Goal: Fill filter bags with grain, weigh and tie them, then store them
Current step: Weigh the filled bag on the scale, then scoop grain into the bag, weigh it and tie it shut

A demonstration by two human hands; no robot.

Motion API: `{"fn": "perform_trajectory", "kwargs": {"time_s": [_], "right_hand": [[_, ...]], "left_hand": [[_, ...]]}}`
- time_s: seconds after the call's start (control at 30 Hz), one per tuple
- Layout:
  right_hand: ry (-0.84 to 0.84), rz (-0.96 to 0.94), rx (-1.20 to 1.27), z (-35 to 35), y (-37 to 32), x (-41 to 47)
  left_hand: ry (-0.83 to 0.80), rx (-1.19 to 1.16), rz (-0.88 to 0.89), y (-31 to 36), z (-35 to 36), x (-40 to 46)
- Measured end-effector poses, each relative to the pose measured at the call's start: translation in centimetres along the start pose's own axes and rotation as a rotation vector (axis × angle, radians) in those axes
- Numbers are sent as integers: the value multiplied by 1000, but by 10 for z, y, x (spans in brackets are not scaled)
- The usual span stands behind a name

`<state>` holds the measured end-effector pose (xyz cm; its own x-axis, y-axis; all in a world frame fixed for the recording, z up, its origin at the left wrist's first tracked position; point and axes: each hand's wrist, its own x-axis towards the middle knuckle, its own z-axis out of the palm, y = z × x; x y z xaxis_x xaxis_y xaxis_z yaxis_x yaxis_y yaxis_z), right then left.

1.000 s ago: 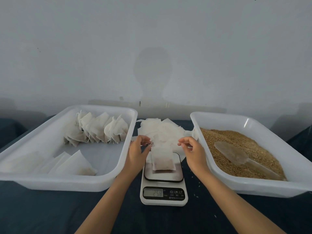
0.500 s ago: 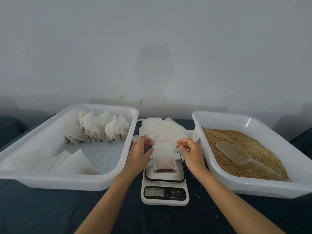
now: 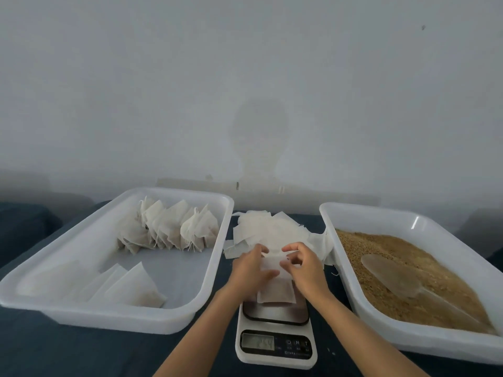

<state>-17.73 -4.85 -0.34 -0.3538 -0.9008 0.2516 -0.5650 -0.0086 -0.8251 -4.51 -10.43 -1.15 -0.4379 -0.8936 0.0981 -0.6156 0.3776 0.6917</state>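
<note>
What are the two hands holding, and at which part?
Both the left hand and right hand hold the filled filter bag on the scale, by its upper edge.

The kitchen scale (image 3: 276, 346) has a small display (image 3: 257, 342) with faint digits too blurred to read; beside it sit button marks, one resembling "M", and an illegible line of print below.

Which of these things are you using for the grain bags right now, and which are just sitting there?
In use now:
left hand and right hand, both at the top of the bag
bag on the scale
scale

Part of the job, but sitting there:
scoop lying in the grain
empty bags behind the scale
finished bags in the left tray
</note>
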Motion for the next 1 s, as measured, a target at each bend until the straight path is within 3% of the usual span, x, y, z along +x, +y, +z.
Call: {"fn": "perform_trajectory", "kwargs": {"time_s": [0.17, 0.27, 0.37, 0.47, 0.6, 0.73, 0.87, 1.0], "right_hand": [[39, -134, 95, -7, -28, 4], [56, -235, 150, -2, -55, 6], [56, -315, 200, 12, -84, 7], [17, -338, 186, 36, -106, 6], [-86, -267, 171, 74, -124, -3], [-203, -268, 16, 104, -131, -16], [-263, -315, -155, 126, -137, -23], [-504, -338, -452, 134, -144, -28]], "left_hand": [[176, 79, 155, 17, -19, -8], [279, 251, 257, 23, -42, -16], [459, 112, 206, 23, -73, -25], [532, 52, 130, 14, -105, -36], [498, 56, 11, -15, -140, -49], [378, 37, -145, -47, -157, -62], [361, 14, -280, -69, -162, -71], [107, 128, -440, -84, -162, -75]]}}
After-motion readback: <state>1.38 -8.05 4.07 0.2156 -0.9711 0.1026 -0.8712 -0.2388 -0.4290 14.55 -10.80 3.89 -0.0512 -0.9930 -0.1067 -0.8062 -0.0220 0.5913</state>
